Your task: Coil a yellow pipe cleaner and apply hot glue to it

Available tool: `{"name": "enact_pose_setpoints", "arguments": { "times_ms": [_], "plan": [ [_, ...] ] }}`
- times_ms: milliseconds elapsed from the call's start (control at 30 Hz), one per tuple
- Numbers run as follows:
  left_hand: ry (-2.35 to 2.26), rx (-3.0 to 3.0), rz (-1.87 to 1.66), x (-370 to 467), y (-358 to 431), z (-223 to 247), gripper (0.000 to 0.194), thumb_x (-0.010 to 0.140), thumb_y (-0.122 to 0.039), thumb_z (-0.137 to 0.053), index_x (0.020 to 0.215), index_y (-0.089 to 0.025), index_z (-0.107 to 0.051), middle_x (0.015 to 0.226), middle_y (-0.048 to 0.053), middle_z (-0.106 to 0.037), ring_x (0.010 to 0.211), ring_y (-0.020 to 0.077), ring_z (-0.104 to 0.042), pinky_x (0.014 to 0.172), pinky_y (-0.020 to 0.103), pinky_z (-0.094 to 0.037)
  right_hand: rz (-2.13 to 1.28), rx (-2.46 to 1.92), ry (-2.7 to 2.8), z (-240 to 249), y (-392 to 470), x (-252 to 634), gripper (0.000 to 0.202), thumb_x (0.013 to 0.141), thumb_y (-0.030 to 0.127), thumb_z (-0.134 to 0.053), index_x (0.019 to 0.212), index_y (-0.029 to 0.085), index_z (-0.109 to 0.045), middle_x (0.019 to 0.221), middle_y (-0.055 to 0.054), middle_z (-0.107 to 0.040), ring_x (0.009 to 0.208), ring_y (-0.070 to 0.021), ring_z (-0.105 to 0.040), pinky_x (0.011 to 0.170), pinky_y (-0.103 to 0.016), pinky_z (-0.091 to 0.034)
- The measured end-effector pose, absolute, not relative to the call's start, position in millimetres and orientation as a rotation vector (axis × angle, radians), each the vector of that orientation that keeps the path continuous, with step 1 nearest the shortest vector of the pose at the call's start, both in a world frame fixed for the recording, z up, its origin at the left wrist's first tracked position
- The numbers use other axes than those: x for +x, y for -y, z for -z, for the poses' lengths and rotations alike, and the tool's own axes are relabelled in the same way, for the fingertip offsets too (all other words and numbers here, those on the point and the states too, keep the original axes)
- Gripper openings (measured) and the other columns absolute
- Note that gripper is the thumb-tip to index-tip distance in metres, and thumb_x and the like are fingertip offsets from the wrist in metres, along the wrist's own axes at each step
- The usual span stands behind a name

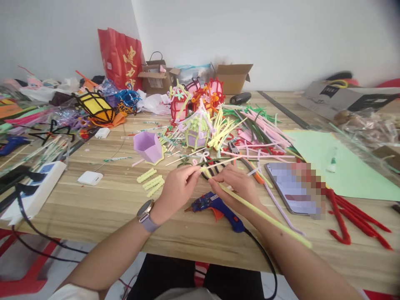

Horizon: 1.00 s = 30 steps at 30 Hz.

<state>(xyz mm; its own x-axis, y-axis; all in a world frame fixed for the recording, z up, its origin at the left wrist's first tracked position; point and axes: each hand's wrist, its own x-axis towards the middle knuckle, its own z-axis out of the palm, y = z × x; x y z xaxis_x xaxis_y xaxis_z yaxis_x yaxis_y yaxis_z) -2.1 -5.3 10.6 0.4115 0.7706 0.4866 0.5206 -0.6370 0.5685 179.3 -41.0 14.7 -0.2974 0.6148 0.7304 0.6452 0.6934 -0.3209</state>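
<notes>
My left hand (178,187) pinches a thin pale stick with the end of a yellow fuzzy stem at its fingertips. The fingers of my right hand (235,183) are closed on the same yellow stem (265,212), whose long tail runs down to the right over my forearm. Under my hands lies a blue glue gun (215,205). Several short twisted yellow pieces (153,183) rest left of my left hand. Behind them stands a purple hexagonal cup (147,146) with a yellow edge. A small yellow and purple lantern (196,131) stands beyond my hands.
A phone (293,189) and red stems (359,221) lie at the right, near a green sheet (340,162). Pliers (245,160) lie behind my right hand. A power strip (37,187) is at the left. Finished lanterns (96,106), boxes and a red bag (120,58) stand farther back.
</notes>
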Motion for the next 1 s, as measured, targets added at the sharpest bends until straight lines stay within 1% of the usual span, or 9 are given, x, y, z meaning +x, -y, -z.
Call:
{"name": "enact_pose_setpoints", "arguments": {
  "times_ms": [167,267,367,567,667,733,833,933,1000],
  "plan": [
    [-0.975,2.873,-0.932,-1.9,6.8,-9.3,0.025,0.095,-0.014,-0.041,0.095,-0.013,-0.065,0.08,0.007,-0.066,0.077,0.0201,-0.059,0.071,0.032,-0.048,0.329,-0.988,2.133,-15.6,37.1,188.9,0.024,0.088,0.018,-0.057,0.064,0.019,-0.06,0.056,-0.002,-0.062,0.058,-0.0144,-0.05,0.059,-0.029,-0.037],
    [-0.801,3.067,-0.837,-4.4,6.3,-10.3,0.024,0.094,-0.01,-0.04,0.098,-0.011,-0.063,0.083,0.009,-0.064,0.078,0.0205,-0.058,0.072,0.033,-0.05,0.325,-1.071,2.165,-21.4,35.9,196.9,0.03,0.09,0.024,-0.056,0.061,0.019,-0.061,0.056,-0.002,-0.062,0.059,-0.0147,-0.051,0.061,-0.031,-0.035],
    [-0.67,3.065,-0.847,-8.2,2.9,-11.4,0.027,0.094,-0.009,-0.037,0.103,-0.012,-0.062,0.088,0.009,-0.065,0.082,0.0199,-0.058,0.075,0.034,-0.05,0.012,-1.122,2.048,-26.3,34.0,203.8,0.031,0.09,0.031,-0.057,0.062,0.02,-0.064,0.059,-0.002,-0.064,0.06,-0.0151,-0.053,0.062,-0.031,-0.038],
    [-0.375,2.726,-1.025,-12.4,-0.8,-18.2,0.03,0.096,-0.013,-0.037,0.102,-0.016,-0.066,0.09,0.008,-0.07,0.084,0.0169,-0.062,0.074,0.03,-0.051,-0.979,-1.103,1.756,-31.6,30.7,211.5,0.038,0.08,0.048,-0.066,0.055,0.02,-0.064,0.055,-0.002,-0.061,0.055,-0.0151,-0.055,0.055,-0.03,-0.043],
    [-0.45,2.453,-1.076,-11.1,3.3,-20.5,0.024,0.095,-0.021,-0.046,0.096,-0.016,-0.069,0.081,0.006,-0.07,0.074,0.0152,-0.062,0.068,0.027,-0.049,-1.191,-1.028,1.603,-25.6,31.2,208.8,0.037,0.076,0.05,-0.07,0.056,0.019,-0.065,0.054,-0.001,-0.06,0.053,-0.0139,-0.053,0.051,-0.028,-0.041],
    [-0.575,2.23,-1.053,-9.6,6.2,-20.8,0.023,0.094,-0.027,-0.05,0.093,-0.016,-0.07,0.076,0.005,-0.07,0.07,0.0143,-0.062,0.066,0.026,-0.048,-1.151,-0.958,1.514,-18.9,32.2,204.6,0.036,0.076,0.052,-0.069,0.059,0.02,-0.066,0.055,0.0,-0.059,0.053,-0.0137,-0.052,0.05,-0.028,-0.04],
    [-0.746,1.975,-0.991,-7.5,7.5,-19.9,0.028,0.094,-0.035,-0.05,0.09,-0.016,-0.07,0.072,0.003,-0.068,0.067,0.0138,-0.061,0.064,0.024,-0.048,-0.993,-0.956,1.537,-12.3,34.9,197.4,0.037,0.083,0.05,-0.062,0.06,0.021,-0.066,0.055,0.0,-0.058,0.054,-0.0144,-0.052,0.051,-0.028,-0.038],
    [-0.878,1.914,-0.97,-6.4,5.6,-18.0,0.032,0.093,-0.038,-0.05,0.083,-0.015,-0.069,0.069,0.001,-0.065,0.064,0.013,-0.056,0.06,0.023,-0.044,-0.706,-1.011,1.731,-13.8,38.6,190.9,0.035,0.09,0.04,-0.054,0.064,0.02,-0.066,0.057,-0.001,-0.058,0.058,-0.0148,-0.053,0.055,-0.028,-0.039],
    [-0.932,1.921,-0.982,-6.0,4.1,-16.5,0.03,0.093,-0.037,-0.05,0.084,-0.016,-0.069,0.069,0.001,-0.064,0.063,0.0128,-0.055,0.058,0.022,-0.043,-0.457,-1.012,1.868,-16.3,40.3,187.0,0.032,0.091,0.031,-0.052,0.064,0.019,-0.064,0.057,-0.001,-0.055,0.059,-0.0146,-0.051,0.058,-0.029,-0.039]
  ]
}}
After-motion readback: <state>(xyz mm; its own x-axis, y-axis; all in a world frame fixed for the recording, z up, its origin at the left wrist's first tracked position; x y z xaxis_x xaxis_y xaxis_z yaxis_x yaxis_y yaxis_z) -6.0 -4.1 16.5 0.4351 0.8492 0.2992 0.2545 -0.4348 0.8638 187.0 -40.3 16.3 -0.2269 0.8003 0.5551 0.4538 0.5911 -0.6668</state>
